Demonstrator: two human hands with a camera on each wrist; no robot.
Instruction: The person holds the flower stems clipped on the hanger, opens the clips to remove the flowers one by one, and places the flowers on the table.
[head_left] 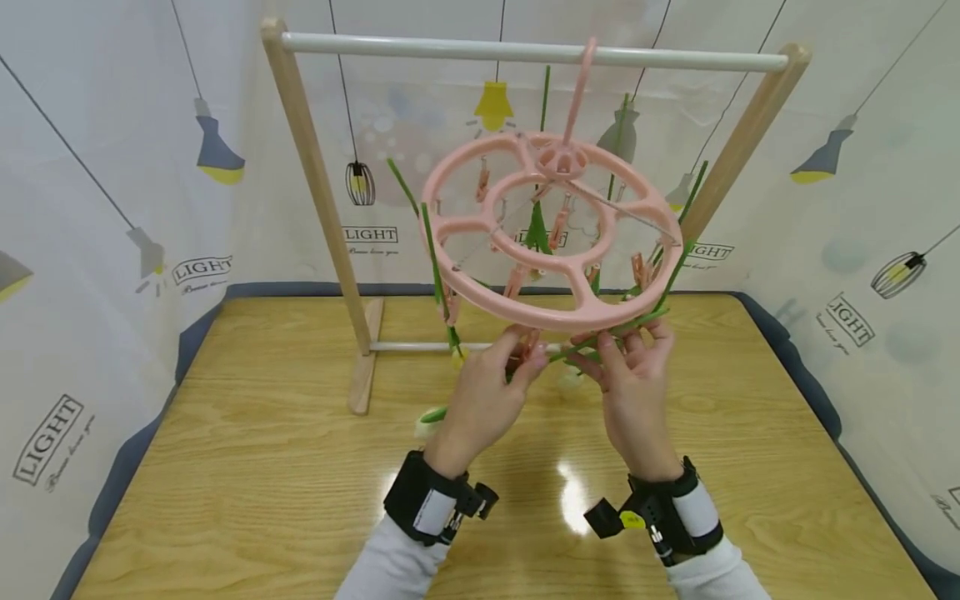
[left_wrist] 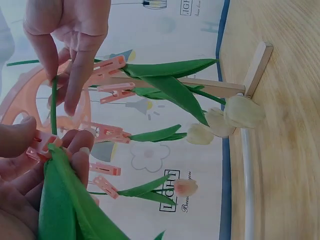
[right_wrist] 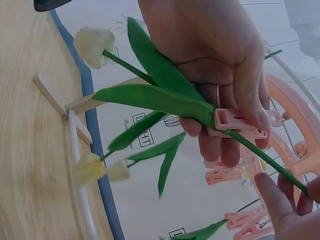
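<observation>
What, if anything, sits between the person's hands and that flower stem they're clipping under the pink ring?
Nothing visible does. The left hand already pinches the pink clip with the tulip stem in it, and the right hand holds the same stem beside it. The other hanging tulips on the pink ring hanger dangle apart from the fingers.

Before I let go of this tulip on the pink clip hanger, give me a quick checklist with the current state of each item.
1. Left hand pinching the pink clip: ok.
2. Tulip stem sitting in that clip: ok, it passes through it.
3. Right hand holding the stem near the hanger ring: ok.
4. Clip fully closed on the stem: cannot tell.
5. Hanger hook over the rack bar: ok.
6. Neighbouring tulips clear of the fingers: ok.
</observation>
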